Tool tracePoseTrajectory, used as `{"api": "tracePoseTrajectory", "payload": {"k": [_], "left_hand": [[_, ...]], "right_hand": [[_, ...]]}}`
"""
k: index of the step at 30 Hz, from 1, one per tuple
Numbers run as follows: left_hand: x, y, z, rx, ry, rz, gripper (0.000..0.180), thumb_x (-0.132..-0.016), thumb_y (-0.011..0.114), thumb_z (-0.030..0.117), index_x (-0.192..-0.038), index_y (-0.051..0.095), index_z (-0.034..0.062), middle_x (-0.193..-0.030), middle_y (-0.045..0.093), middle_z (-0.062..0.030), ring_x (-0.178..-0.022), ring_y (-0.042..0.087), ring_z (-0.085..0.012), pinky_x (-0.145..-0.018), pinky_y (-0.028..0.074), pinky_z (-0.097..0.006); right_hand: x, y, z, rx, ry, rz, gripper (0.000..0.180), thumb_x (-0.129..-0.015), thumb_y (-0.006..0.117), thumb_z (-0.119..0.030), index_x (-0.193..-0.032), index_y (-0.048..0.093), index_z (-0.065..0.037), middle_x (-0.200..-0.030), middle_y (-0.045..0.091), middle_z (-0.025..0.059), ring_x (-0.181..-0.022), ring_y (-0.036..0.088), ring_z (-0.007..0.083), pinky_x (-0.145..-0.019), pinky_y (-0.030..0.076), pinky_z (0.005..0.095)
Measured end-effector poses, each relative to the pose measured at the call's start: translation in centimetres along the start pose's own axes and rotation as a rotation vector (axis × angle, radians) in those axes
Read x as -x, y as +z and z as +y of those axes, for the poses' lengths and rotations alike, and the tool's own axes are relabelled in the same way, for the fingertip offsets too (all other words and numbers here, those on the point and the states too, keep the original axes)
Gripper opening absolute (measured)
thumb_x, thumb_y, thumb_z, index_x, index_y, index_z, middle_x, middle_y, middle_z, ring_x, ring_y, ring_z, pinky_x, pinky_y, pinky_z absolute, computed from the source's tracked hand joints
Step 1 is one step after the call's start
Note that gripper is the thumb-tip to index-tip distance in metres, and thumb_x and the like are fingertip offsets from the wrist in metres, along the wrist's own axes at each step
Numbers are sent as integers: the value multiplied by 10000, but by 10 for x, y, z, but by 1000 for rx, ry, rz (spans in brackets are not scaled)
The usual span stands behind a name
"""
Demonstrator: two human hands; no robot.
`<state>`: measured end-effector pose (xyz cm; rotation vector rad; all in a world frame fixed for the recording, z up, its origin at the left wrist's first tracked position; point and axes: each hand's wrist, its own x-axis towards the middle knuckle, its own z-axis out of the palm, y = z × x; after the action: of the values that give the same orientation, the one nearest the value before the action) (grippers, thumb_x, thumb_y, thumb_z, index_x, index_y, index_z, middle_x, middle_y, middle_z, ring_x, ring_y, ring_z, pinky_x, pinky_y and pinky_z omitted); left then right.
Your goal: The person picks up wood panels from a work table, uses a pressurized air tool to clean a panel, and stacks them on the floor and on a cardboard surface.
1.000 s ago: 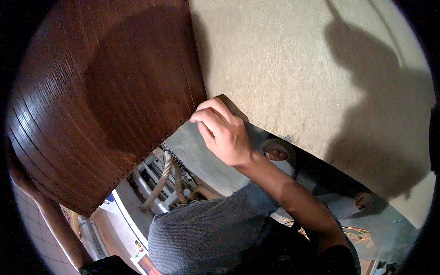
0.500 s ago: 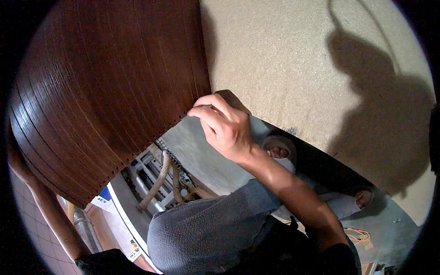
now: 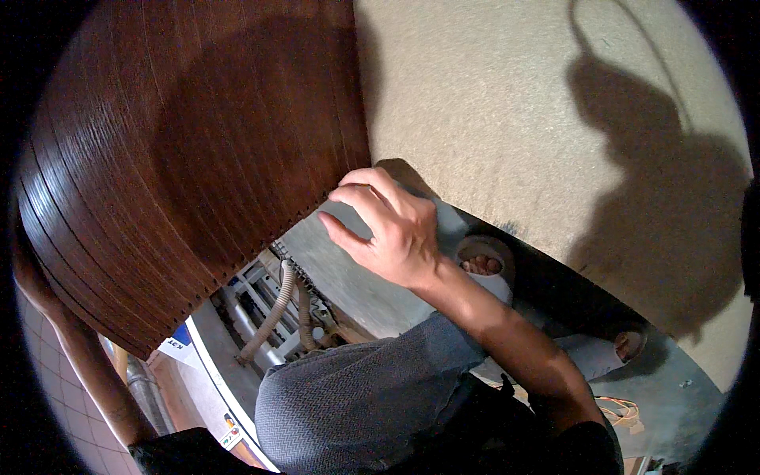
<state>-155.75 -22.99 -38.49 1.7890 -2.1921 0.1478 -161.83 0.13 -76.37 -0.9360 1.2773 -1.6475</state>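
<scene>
A large dark brown, wood-grained sheet (image 3: 222,134) with long grooves fills the upper left, a row of small dark notches along its lower edge. At the sheet's lower right corner is my right hand (image 3: 396,229), its bent fingertips touching the edge. The right thumb stands apart from the fingers. My left arm reaches up the far left side, and my left hand (image 3: 24,265) is at the sheet's left edge, its fingers hidden in the dark rim.
A beige fibrous board (image 3: 491,111) bearing a dark shadow stands right. Below lie a grey metal surface (image 3: 348,261), a ribbed hose (image 3: 271,317) among machine parts, and orange wires (image 3: 621,412). My grey-trousered knee (image 3: 340,396) and sandalled foot (image 3: 481,261) are close by.
My right thumb has moved away from the fingers and the hand has shifted slightly down. A broad shadow now covers more of the brown sheet. My left arm looks unmoved.
</scene>
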Motion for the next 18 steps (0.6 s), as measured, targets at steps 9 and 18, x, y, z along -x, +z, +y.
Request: {"api": "tracePoseTrajectory", "payload": {"k": [9, 18], "left_hand": [[5, 3, -3, -7, 12, -1, 513, -1146, 309, 315, -1535, 502, 42, -1534, 550, -153, -1425, 516, -301, -1234, 376, -445], [3, 8, 5, -27, 46, -14, 509, -1146, 315, 312, -1540, 499, 46, -1540, 545, -151, -1430, 512, -301, -1236, 375, -445]], "right_hand": [[-1, 3, 2, 24, 8, 16, 308, -776, 908, -170, -988, 700, -88, -1016, 701, 51, -808, 735, 201, -629, 594, 310], [-4, 14, -6, -89, -92, -27, 191, -834, 789, -5, -980, 704, -94, -992, 694, 37, -742, 724, 184, -594, 571, 307]]}}
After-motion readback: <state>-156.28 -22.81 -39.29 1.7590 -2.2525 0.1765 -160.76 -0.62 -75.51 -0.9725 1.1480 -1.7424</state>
